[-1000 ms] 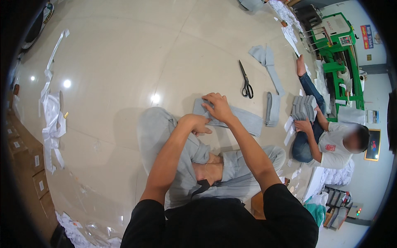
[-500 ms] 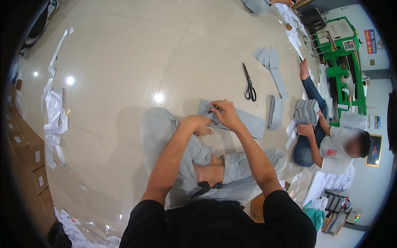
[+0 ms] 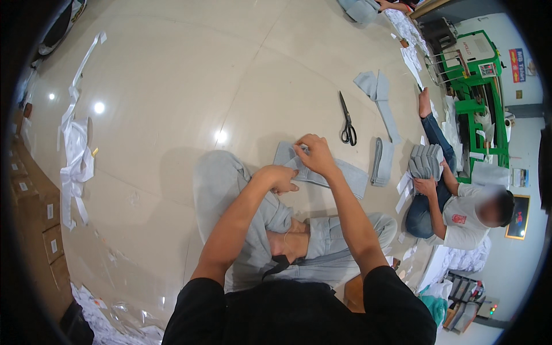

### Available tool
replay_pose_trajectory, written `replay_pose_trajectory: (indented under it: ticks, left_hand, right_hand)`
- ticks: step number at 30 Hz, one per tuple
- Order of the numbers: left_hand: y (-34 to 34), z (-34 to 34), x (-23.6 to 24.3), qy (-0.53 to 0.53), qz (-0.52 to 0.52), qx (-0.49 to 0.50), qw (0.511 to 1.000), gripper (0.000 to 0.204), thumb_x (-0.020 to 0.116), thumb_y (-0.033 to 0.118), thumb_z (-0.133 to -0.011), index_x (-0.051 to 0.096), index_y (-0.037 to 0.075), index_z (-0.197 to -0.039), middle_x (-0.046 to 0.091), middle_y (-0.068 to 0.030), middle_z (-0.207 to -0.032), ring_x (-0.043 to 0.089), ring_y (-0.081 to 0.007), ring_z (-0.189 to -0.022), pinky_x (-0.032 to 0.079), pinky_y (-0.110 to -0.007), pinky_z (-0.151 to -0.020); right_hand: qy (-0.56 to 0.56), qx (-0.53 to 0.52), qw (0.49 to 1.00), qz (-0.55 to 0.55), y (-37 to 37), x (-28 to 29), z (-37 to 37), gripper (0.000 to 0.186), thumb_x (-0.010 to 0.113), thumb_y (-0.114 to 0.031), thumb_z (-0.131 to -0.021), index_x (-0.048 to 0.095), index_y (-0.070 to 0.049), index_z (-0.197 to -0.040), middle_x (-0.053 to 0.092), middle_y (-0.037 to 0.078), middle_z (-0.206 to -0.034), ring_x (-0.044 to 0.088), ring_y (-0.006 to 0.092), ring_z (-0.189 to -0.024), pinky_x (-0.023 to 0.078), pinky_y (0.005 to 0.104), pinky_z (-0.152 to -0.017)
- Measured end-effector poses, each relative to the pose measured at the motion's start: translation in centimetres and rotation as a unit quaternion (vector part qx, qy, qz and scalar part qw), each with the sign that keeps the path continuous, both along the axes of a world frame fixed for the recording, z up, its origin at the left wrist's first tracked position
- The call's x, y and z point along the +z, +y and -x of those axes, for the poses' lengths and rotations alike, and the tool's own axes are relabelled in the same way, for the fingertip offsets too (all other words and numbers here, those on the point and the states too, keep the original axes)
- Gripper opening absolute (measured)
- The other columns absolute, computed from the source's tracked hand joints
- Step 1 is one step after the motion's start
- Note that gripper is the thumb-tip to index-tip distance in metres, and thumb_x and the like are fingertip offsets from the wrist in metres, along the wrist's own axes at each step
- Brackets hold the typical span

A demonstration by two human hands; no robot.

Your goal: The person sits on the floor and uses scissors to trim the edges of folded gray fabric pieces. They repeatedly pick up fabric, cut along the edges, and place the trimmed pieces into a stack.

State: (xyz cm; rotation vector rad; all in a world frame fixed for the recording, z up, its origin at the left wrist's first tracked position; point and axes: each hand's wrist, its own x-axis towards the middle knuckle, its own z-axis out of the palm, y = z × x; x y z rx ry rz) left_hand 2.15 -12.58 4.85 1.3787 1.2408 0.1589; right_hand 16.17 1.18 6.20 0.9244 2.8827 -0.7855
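Note:
On the floor before my crossed legs lies a grey fabric strip (image 3: 349, 178), running slantwise with its left end under my hands. My right hand (image 3: 315, 154) is closed at the strip's upper edge, thumb and fingers pinching the cloth there. Beside it, my left hand (image 3: 280, 179) reaches over my knee with its fingertips on the strip's lower side, fingers partly stretched and apart. Black-handled scissors (image 3: 348, 123) rest on the floor beyond my right hand. To the right are a folded grey fabric bundle (image 3: 382, 161) and loose grey strips (image 3: 382, 100).
At the right a seated person holds a stack of folded grey cloth (image 3: 426, 161). Behind that person stands a green machine (image 3: 480, 103). White ribbon-like material (image 3: 76, 152) trails along the left floor, near cardboard boxes (image 3: 34, 207). Another person's hand touches grey cloth (image 3: 359, 8) at the top.
The raised fold of grey fabric between my hands now lies flatter. My right hand has shifted slightly up, and my left hand slightly down, with its fingers on the cloth.

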Motion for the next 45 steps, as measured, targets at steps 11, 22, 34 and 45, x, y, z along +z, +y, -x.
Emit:
replay_pose_trajectory:
  ticks: [11, 22, 34, 45]
  left_hand:
    - [0.3, -0.1, 0.0, 0.016, 0.015, -0.008, 1.000, 0.077, 0.060, 0.045, -0.099, 0.035, 0.014, -0.165, 0.077, -0.0114, -0.087, 0.073, -0.0252, -0.077, 0.058, -0.039, -0.071]
    - [-0.7, 0.6, 0.6, 0.049, -0.177, 0.172, 0.968, 0.083, 0.065, 0.052, -0.096, 0.040, 0.004, -0.160, 0.076, -0.0223, -0.093, 0.074, -0.0343, -0.099, 0.056, -0.047, -0.088]
    - [0.0, 0.1, 0.8, 0.043, -0.045, 0.013, 0.998, 0.091, 0.066, 0.042, -0.095, 0.026, -0.002, -0.164, 0.077, -0.0126, -0.085, 0.075, -0.0290, -0.081, 0.059, -0.042, -0.073]
    - [-0.2, -0.9, -0.1, 0.082, -0.078, 0.020, 0.993, 0.086, 0.064, 0.044, -0.096, 0.031, 0.000, -0.162, 0.077, -0.0134, -0.086, 0.075, -0.0323, -0.086, 0.059, -0.044, -0.078]
  right_hand:
    - [0.117, 0.045, 0.992, -0.025, -1.4, -1.8, 1.5, 0.012, 0.074, -0.018, -0.092, 0.075, -0.012, -0.103, 0.073, 0.003, -0.100, 0.062, 0.0255, -0.096, 0.039, 0.0423, -0.090]
    - [0.039, 0.034, 0.996, 0.079, -0.3, 1.2, -5.4, 0.013, 0.073, -0.017, -0.094, 0.073, -0.008, -0.102, 0.072, 0.008, -0.093, 0.062, 0.0258, -0.087, 0.044, 0.0406, -0.087]
    - [0.043, 0.067, 0.997, -0.022, -0.2, -2.0, 1.8, 0.014, 0.076, -0.020, -0.091, 0.076, -0.010, -0.101, 0.074, 0.003, -0.104, 0.063, 0.0272, -0.101, 0.039, 0.0432, -0.091]
    - [0.064, 0.007, 0.997, 0.049, -0.5, 0.1, -1.5, 0.009, 0.072, -0.014, -0.094, 0.073, -0.008, -0.100, 0.073, 0.005, -0.096, 0.061, 0.0280, -0.094, 0.039, 0.0413, -0.088]
